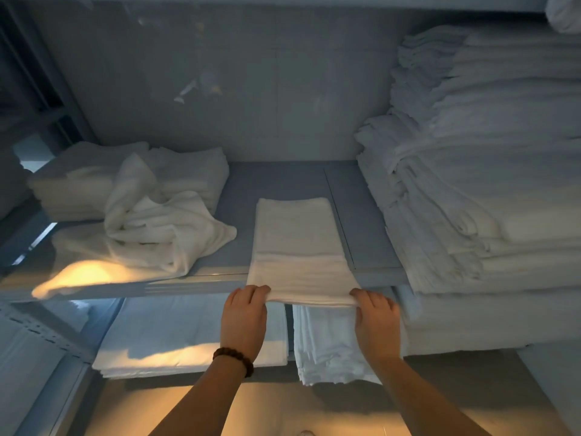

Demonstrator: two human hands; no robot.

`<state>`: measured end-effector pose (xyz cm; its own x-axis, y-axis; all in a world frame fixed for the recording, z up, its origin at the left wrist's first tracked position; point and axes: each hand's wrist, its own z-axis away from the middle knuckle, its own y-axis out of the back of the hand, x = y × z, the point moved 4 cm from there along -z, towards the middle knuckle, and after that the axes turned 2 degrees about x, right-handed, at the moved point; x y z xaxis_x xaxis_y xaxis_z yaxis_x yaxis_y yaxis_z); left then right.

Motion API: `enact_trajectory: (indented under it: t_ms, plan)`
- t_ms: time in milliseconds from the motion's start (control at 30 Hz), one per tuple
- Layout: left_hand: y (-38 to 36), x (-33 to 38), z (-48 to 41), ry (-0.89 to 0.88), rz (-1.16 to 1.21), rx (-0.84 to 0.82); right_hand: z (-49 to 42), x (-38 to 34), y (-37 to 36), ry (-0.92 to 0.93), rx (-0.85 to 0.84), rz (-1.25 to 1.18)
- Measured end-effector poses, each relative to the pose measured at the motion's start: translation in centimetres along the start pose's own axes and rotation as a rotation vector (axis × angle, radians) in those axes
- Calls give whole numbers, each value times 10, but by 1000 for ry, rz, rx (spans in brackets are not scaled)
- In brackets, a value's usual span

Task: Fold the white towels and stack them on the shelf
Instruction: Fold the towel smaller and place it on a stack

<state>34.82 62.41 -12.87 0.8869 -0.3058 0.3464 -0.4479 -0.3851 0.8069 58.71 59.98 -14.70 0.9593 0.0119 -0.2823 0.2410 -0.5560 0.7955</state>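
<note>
Two hands, left hand [244, 313] and right hand [375, 317], are pinching the near corners of a long white towel [298, 247] lying on the shelf [283, 180] at frame centre, mid-fold; next, probably carrying that edge forward.

I am in a linen storeroom, fitted with grey metal shelving. The shelf [283, 184] before me carries a tall stack of folded white linen [503, 190] on the right, a low stack of folded towels [72, 184] at the back left, a crumpled towel [157, 228] in front of that, and a folded towel [298, 247] in the middle. The tier below holds folded sheets [163, 335] and a second white pile [327, 341]. A perforated steel upright [41, 332] stands at the left, and a bare grey back wall [251, 89] rises behind.
</note>
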Motion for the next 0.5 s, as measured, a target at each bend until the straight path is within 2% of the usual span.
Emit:
enact_trajectory:
  t_ms: [267, 500]
  plan:
    - [41, 12, 29, 208, 259, 70, 16, -27, 51, -80, 154, -187]
    - [64, 14, -5, 225, 296, 191, -15, -27, 61, -276, 187, -381]
